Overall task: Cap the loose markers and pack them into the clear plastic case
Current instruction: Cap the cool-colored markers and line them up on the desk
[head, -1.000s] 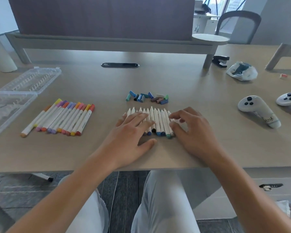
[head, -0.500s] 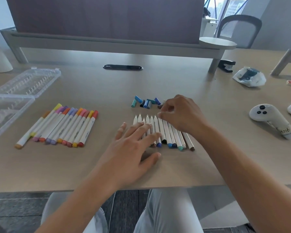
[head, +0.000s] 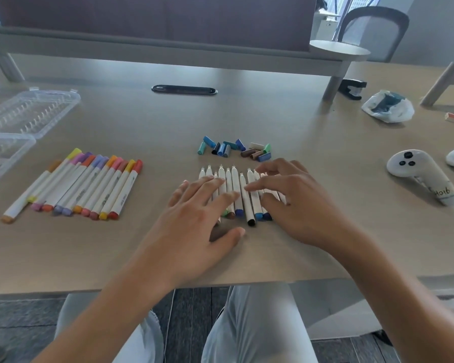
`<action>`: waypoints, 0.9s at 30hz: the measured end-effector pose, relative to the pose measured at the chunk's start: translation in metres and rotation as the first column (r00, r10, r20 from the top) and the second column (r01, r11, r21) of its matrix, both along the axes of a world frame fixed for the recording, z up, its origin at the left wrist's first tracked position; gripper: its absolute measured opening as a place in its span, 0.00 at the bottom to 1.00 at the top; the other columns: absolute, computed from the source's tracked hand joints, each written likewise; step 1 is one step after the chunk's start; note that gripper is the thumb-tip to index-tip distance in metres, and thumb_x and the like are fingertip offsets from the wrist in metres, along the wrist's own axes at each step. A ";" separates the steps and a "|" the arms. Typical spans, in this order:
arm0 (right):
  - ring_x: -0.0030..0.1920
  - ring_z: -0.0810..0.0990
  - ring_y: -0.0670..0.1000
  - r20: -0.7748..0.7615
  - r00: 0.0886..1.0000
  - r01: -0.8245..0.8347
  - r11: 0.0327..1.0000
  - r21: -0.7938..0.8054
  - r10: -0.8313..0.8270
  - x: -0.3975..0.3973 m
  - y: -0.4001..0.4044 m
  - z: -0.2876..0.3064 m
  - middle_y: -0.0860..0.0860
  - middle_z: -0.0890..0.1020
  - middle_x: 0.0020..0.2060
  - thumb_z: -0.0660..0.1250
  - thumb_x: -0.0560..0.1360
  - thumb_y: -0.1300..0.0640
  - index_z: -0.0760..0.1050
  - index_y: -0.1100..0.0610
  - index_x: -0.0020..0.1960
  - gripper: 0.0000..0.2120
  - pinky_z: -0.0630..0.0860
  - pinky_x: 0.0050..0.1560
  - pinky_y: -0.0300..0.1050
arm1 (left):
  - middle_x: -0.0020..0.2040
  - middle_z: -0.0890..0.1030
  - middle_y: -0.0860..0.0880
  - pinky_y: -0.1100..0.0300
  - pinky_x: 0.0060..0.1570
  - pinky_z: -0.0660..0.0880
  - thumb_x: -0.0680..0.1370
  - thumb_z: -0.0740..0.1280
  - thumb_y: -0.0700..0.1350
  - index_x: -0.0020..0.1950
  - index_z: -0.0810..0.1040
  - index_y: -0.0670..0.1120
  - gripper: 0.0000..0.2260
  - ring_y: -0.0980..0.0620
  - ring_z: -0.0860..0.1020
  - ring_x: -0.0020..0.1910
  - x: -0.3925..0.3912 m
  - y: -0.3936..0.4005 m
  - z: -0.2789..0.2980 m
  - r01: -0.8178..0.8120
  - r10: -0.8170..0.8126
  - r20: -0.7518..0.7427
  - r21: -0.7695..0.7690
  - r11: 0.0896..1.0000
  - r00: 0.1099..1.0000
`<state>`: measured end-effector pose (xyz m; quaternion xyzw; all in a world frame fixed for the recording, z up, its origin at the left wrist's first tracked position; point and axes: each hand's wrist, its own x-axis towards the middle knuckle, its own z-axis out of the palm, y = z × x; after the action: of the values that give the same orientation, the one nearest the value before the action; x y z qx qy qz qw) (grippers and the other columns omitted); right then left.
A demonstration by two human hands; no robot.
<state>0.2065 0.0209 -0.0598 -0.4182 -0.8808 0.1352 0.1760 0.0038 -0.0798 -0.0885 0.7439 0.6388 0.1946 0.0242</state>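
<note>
While both flat, empty hands, left hand point(head: 194, 218) and right hand point(head: 296, 205), press the row of uncapped white-barrelled markers point(head: 236, 195) mid-table, any sideways shove could roll them into the loose coloured plastic caps point(head: 233, 149) beyond.

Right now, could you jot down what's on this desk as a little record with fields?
uncapped markers: row at desk middle, tips away from person
loose caps: pile just beyond that row
capped markers: row to the left
case: clear, open, far left, no markers visible in it
left hand: flat on the uncapped row
right hand: fingers spread on the same row
controllers: white pair, far right
</note>
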 end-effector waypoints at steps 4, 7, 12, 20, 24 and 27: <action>0.71 0.66 0.45 -0.014 1.000 -0.012 1.000 0.007 0.012 0.010 -0.015 -0.005 0.41 0.73 0.70 0.65 0.80 0.56 0.83 0.40 0.63 0.17 0.67 0.66 0.44 | 0.80 0.64 0.55 0.54 0.79 0.48 0.77 0.56 0.70 0.76 0.68 0.60 0.29 0.56 0.54 0.81 0.002 -0.004 0.002 0.034 -0.035 0.019 0.040 0.999 0.999; 0.71 0.66 0.45 -0.048 0.999 -0.026 1.000 -0.001 0.026 0.017 -0.028 -0.007 0.41 0.73 0.70 0.65 0.79 0.56 0.83 0.40 0.63 0.18 0.67 0.66 0.44 | 0.79 0.64 0.56 0.53 0.80 0.48 0.77 0.59 0.69 0.74 0.71 0.60 0.28 0.58 0.52 0.81 0.003 -0.011 0.003 0.093 -0.094 0.022 0.060 0.994 0.995; 0.71 0.66 0.45 -0.108 0.993 -0.053 0.998 -0.018 0.050 0.031 -0.051 -0.012 0.41 0.73 0.70 0.63 0.79 0.58 0.83 0.40 0.63 0.19 0.66 0.65 0.43 | 0.79 0.64 0.55 0.45 0.79 0.57 0.77 0.62 0.68 0.73 0.73 0.59 0.27 0.57 0.54 0.81 0.008 -0.027 -0.001 0.124 -0.126 0.028 0.082 0.989 0.992; 0.68 0.71 0.49 -0.264 0.960 0.111 0.993 0.037 -0.097 0.060 -0.050 -0.023 0.46 0.76 0.66 0.67 0.80 0.58 0.84 0.48 0.60 0.12 0.62 0.60 0.32 | 0.79 0.63 0.54 0.45 0.80 0.53 0.77 0.59 0.70 0.77 0.67 0.63 0.29 0.55 0.53 0.81 0.030 -0.045 -0.003 0.148 -0.147 -0.037 0.031 0.988 0.988; 0.66 0.74 0.51 -0.323 0.912 0.258 0.966 -0.030 -0.253 0.067 -0.042 -0.031 0.46 0.77 0.62 0.69 0.79 0.54 0.84 0.49 0.56 0.08 0.62 0.59 0.37 | 0.78 0.65 0.52 0.46 0.81 0.49 0.78 0.59 0.69 0.75 0.71 0.61 0.27 0.55 0.53 0.82 0.042 -0.050 -0.001 0.162 -0.157 -0.087 0.053 0.985 0.984; 0.63 0.74 0.50 -0.364 0.890 0.288 0.957 -0.021 -0.276 0.064 -0.043 -0.033 0.44 0.77 0.58 0.68 0.79 0.53 0.84 0.50 0.54 0.08 0.63 0.56 0.37 | 0.77 0.68 0.52 0.45 0.80 0.53 0.78 0.61 0.67 0.72 0.75 0.58 0.25 0.54 0.56 0.81 0.048 -0.059 -0.004 0.157 -0.150 -0.082 0.090 0.983 0.985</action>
<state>0.2705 -0.0224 -0.0930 -0.5063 -0.7652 0.1685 0.3602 0.0515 -0.1384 -0.0927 0.7981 0.5698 0.1946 -0.0204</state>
